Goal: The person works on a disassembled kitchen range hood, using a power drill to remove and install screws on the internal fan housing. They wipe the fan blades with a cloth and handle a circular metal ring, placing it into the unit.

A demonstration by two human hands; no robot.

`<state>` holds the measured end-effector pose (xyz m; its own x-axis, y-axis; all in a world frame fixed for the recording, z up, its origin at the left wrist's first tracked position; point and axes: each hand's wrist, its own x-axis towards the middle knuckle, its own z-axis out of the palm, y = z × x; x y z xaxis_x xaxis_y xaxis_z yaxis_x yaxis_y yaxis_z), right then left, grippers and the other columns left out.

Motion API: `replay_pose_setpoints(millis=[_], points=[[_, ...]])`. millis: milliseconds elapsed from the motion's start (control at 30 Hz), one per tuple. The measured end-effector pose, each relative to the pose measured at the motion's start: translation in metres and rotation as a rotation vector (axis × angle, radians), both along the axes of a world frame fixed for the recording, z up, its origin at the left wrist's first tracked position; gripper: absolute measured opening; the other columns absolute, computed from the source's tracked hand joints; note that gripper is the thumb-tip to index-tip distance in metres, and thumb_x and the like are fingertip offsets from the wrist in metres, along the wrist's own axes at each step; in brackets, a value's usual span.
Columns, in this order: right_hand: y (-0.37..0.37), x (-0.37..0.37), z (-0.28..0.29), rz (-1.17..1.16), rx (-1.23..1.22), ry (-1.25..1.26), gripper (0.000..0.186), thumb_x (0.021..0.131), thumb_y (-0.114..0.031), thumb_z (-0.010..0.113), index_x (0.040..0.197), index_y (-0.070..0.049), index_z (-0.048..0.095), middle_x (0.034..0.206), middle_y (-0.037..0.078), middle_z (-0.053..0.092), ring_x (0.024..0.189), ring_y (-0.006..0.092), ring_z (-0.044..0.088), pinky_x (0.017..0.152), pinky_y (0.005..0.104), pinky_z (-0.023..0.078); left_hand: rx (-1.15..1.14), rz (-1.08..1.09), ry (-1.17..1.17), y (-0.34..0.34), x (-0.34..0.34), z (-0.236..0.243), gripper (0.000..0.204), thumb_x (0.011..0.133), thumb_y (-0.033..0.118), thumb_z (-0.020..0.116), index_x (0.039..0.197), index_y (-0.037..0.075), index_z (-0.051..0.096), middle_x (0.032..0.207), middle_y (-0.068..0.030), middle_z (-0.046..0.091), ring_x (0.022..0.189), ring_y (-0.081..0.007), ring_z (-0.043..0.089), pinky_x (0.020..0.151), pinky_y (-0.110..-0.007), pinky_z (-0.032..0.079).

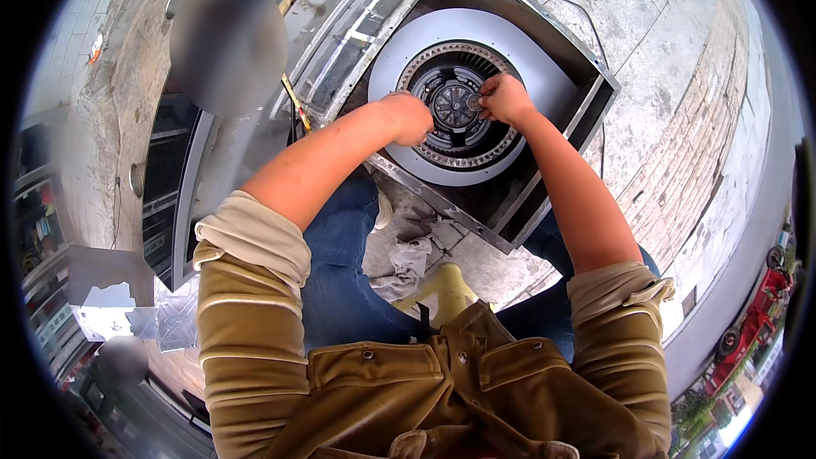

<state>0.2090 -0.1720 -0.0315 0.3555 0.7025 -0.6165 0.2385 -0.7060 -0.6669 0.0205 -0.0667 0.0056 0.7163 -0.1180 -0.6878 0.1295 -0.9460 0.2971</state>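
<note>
A centrifugal blower fan with a pale grey round inlet ring (387, 59) sits inside an open metal box housing (425, 4). Within the ring are the finned wheel and a dark round motor (455, 106) at its centre. My left hand (408, 117) is closed at the left inner rim of the fan, its fingertips hidden behind the knuckles. On the opposite side, my right hand (506, 99) reaches in over the wheel with fingers pinched together beside the motor. What either hand grips, if anything, is too small or covered to make out.
Left of the housing stands a metal cabinet (191, 195) with dark panels. A black cable (586, 21) runs along the paved ground on the right. A pale crumpled cloth (410, 259) lies between my legs, near a yellow stool (446, 289). A red vehicle (756, 314) stands far right.
</note>
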Motion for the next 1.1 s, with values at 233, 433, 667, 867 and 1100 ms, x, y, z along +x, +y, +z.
replay_pose_setpoints(millis=[233,433,667,867,1100], points=[[0.021,-0.009,-0.066,0.023,-0.155,0.101,0.019,0.079,0.003,0.062,0.097,0.008,0.061,0.078,0.016,0.065,0.059,0.0239,0.068,0.048,0.0297,0.055,-0.010,-0.011,0.182,0.001,0.001,-0.024,0.036,0.087,0.031,0.050,0.119,0.016,0.060,0.116,-0.0108,0.061,0.113,-0.0279,0.054,0.109,-0.046,0.025],[0.026,-0.012,-0.073,-0.034,-0.161,0.194,0.017,0.080,0.004,0.061,0.097,0.007,0.060,0.081,0.013,0.065,0.065,0.0233,0.068,0.051,0.0274,0.055,-0.013,-0.042,0.181,0.006,-0.006,-0.033,0.032,0.085,0.028,0.050,0.108,0.013,0.065,0.108,-0.0122,0.064,0.107,-0.0296,0.058,0.109,-0.046,0.024],[0.023,-0.010,-0.087,-0.028,-0.112,0.154,0.017,0.077,0.005,0.063,0.093,0.008,0.062,0.080,0.014,0.066,0.061,0.0232,0.068,0.048,0.0280,0.053,-0.029,-0.056,0.135,0.008,-0.011,-0.039,0.033,0.084,0.026,0.051,0.112,0.014,0.063,0.109,-0.0116,0.064,0.108,-0.0290,0.057,0.108,-0.046,0.026],[0.025,-0.012,-0.083,0.134,-0.117,-0.034,0.016,0.075,0.000,0.066,0.090,0.005,0.064,0.077,0.012,0.066,0.061,0.0199,0.067,0.053,0.0275,0.052,-0.005,-0.080,0.108,0.010,-0.016,-0.044,0.034,0.084,0.026,0.052,0.115,0.016,0.062,0.110,-0.0100,0.064,0.108,-0.0276,0.057,0.107,-0.045,0.029],[0.027,-0.012,-0.081,0.281,-0.030,-0.226,0.019,0.070,-0.002,0.069,0.089,-0.002,0.068,0.084,0.013,0.068,0.080,0.0234,0.067,0.073,0.0319,0.052,-0.029,-0.036,0.108,0.010,-0.012,-0.036,0.030,0.083,0.028,0.054,0.103,0.011,0.067,0.103,-0.0123,0.066,0.102,-0.0298,0.060,0.104,-0.045,0.032]])
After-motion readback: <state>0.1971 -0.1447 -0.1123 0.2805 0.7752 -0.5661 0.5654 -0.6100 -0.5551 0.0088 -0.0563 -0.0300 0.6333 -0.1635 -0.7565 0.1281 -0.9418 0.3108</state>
